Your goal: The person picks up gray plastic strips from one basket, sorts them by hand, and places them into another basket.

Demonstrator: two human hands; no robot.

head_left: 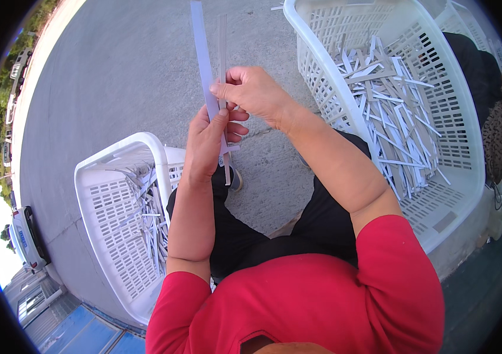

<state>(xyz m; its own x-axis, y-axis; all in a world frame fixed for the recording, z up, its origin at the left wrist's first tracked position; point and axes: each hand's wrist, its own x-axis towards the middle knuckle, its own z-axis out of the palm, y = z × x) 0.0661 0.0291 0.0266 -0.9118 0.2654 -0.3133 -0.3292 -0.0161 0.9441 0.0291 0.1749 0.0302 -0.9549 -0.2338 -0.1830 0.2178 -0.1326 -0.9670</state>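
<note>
In the head view, with directions read as on a clock face from the middle of the picture, both hands meet near 11 o'clock. The left hand (205, 141) has its thumb pressed toward its fingers, which curl partly around, closed on a wide pale strip (200, 53) and a narrow grey strip (222, 50). The right hand (255, 95) is just above it toward 12 o'clock, its thumb and forefinger closed together on the grey strip; whether they also grip the pale one, I cannot tell.

The two strips stand side by side, their long ends pointing toward 11 and 12 o'clock. The grey strip's lower end hangs below the left hand, next to a short pale crosspiece (229, 148).

At 2 o'clock a large white basket (425, 215) holds a loose heap of white and grey strips (401, 118). At 8 o'clock a second white basket (109, 218) holds more strips (155, 230) along its side nearest the left forearm.

The person's red shirt (298, 301) fills 6 o'clock, with black trousers (321, 218) above it and grey pavement (115, 76) beyond. A white vehicle (26, 236) stands between 8 and 9 o'clock, well apart from the hands; blue panels (79, 333) lie between 7 and 8.
</note>
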